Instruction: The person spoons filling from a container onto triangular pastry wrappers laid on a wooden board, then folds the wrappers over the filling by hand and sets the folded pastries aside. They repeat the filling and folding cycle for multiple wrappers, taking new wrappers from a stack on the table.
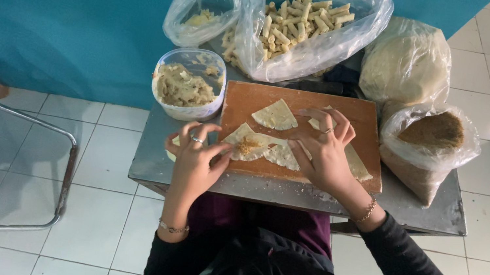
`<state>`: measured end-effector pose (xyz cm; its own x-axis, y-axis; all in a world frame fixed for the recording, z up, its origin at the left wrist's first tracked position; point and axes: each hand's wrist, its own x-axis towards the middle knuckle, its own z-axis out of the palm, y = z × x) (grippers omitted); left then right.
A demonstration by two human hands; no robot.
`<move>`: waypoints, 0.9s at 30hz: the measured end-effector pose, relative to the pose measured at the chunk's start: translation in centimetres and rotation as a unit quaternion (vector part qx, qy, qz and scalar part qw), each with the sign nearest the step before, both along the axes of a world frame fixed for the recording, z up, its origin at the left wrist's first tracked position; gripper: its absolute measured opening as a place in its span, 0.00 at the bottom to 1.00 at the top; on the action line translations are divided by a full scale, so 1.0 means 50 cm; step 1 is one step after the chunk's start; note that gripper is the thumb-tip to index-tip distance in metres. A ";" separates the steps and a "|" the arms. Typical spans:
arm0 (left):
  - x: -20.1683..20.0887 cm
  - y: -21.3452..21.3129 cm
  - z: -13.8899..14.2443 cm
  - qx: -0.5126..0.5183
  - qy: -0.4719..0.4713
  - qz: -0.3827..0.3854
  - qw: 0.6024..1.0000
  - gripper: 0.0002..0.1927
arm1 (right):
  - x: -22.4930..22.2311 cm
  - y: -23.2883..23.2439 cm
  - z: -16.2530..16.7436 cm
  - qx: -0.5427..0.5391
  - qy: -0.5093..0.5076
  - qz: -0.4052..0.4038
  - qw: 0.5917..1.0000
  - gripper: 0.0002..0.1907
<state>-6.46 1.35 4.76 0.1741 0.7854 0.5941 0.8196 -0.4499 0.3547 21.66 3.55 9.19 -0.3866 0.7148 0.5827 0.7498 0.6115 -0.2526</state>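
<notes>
The left hand [196,161] pinches the near corner of a filled wrapper [247,142] on the wooden board [303,104], fingers curled half closed around its edge, a dab of filling [248,146] showing at the middle. The right hand [325,151] lies spread and flat beside it, holding nothing, pressing down other triangular wrappers [282,155]; one more wrapper [275,115] sits just beyond its fingertips. A tub of filling [186,84] stands beyond the left hand on the metal surface [424,214]. The thin sheet looks liable to tear or spill filling if pulled too hard.
</notes>
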 end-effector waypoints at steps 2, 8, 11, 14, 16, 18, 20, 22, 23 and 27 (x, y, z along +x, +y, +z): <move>0.013 0.000 -0.004 0.008 -0.007 -0.002 1.000 0.06 | 0.002 0.002 -0.008 -0.024 0.027 -0.012 0.999 0.05; 0.049 0.000 -0.029 0.042 -0.041 0.011 0.998 0.06 | 0.036 0.007 -0.021 -0.066 0.078 -0.048 0.994 0.04; 0.076 0.001 -0.045 0.078 -0.109 -0.005 0.991 0.08 | 0.096 -0.006 -0.018 -0.041 0.083 -0.086 0.992 0.02; 0.114 -0.016 -0.062 0.127 -0.143 -0.002 0.981 0.08 | 0.203 -0.024 -0.003 -0.108 0.260 -0.123 0.952 0.04; 0.123 -0.026 -0.069 0.159 -0.140 0.003 0.977 0.09 | 0.296 -0.057 0.010 0.073 0.087 -0.248 0.962 0.03; 0.121 -0.027 -0.071 0.190 -0.130 0.003 0.973 0.10 | 0.383 -0.091 0.017 0.118 0.031 -0.329 0.936 0.05; 0.117 -0.025 -0.070 0.166 -0.166 0.004 0.972 0.10 | 0.440 -0.101 0.004 0.137 -0.039 -0.398 0.907 0.04; 0.118 -0.025 -0.067 0.157 -0.182 0.010 0.971 0.10 | 0.469 -0.094 -0.018 0.152 -0.123 -0.446 0.873 0.05; 0.119 -0.025 -0.066 0.160 -0.179 0.015 0.971 0.10 | 0.477 -0.090 -0.027 0.159 -0.164 -0.469 0.853 0.06; 0.119 -0.026 -0.062 0.166 -0.160 0.019 0.973 0.09 | 0.473 -0.069 -0.042 0.156 -0.252 -0.505 0.811 0.07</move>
